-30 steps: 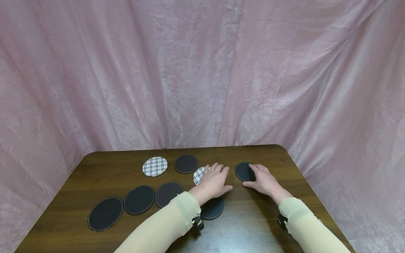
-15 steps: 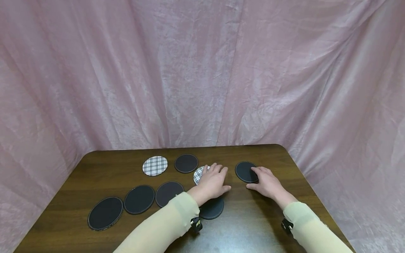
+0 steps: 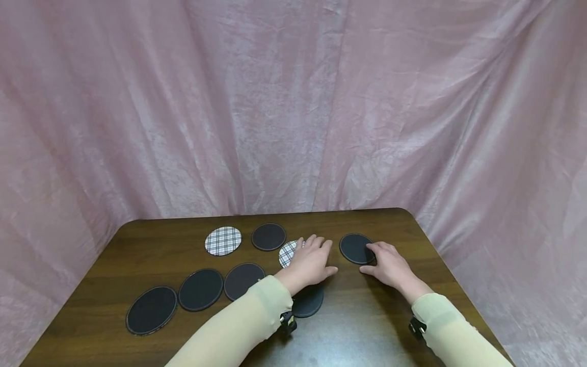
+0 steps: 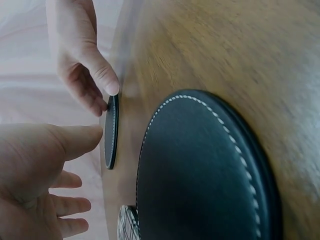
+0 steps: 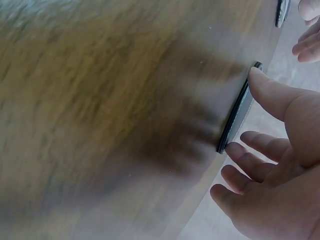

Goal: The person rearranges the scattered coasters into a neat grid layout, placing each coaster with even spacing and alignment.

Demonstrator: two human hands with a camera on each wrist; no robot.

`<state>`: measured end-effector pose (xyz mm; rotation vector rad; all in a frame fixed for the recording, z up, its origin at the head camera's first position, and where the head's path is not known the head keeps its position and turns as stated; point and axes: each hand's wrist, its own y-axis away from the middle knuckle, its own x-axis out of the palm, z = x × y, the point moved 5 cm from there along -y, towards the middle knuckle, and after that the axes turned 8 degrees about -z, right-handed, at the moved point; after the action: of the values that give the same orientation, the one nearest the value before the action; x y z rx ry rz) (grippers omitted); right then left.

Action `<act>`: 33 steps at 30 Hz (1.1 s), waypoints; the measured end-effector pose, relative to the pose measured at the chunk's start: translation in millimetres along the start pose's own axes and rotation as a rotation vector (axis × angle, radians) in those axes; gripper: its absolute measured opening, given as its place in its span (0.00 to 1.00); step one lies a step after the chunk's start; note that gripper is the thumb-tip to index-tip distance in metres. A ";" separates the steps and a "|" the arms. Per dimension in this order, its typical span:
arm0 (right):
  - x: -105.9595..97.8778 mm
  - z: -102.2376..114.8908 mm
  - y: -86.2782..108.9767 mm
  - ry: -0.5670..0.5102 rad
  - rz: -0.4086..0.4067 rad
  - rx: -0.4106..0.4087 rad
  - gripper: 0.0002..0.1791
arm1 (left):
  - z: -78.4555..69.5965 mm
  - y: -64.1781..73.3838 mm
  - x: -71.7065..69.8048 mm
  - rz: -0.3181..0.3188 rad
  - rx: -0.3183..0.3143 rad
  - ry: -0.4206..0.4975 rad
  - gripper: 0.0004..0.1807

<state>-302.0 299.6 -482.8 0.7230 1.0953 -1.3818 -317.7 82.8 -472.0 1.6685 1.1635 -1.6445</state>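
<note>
Black coaster (image 3: 355, 248) sits between left hand (image 3: 308, 263) and nearer right hand (image 3: 391, 266), both spread.

Six dark round mats (image 3: 151, 311) and two checked mats (image 3: 223, 241) are on one brown surface (image 3: 357, 336). There are two hands (image 3: 308, 264), two pale sleeves (image 3: 236, 326) and two little black gadgets (image 3: 288, 322), one on each wrist.

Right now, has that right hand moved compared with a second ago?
Yes: in the head view, the right hand has moved rightward and slightly toward the person, nearer the table's right edge.
</note>
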 end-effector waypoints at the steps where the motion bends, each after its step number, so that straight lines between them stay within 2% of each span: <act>1: -0.3 -0.6 0.3 -0.001 -0.003 0.003 0.41 | -1.1 -1.3 0.6 0.003 0.002 -0.001 0.41; 7: -5.0 -5.5 -0.6 -0.020 -0.030 0.023 0.45 | -8.5 -10.0 -0.1 0.008 -0.005 0.019 0.42; 14: -5.0 -10.5 -4.9 -0.026 0.004 0.031 0.52 | -13.4 -21.7 3.3 0.018 -0.029 0.041 0.44; 22: -2.7 -13.5 -9.4 -0.019 0.052 0.021 0.53 | -14.4 -32.1 12.6 0.034 -0.040 0.026 0.43; 33: 0.0 -17.8 -13.7 -0.026 0.088 0.036 0.52 | -17.8 -37.7 20.8 0.055 -0.040 0.005 0.39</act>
<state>-318.5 314.3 -486.7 0.7686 1.0089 -1.3352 -342.4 120.9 -482.4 1.6657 1.1354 -1.5748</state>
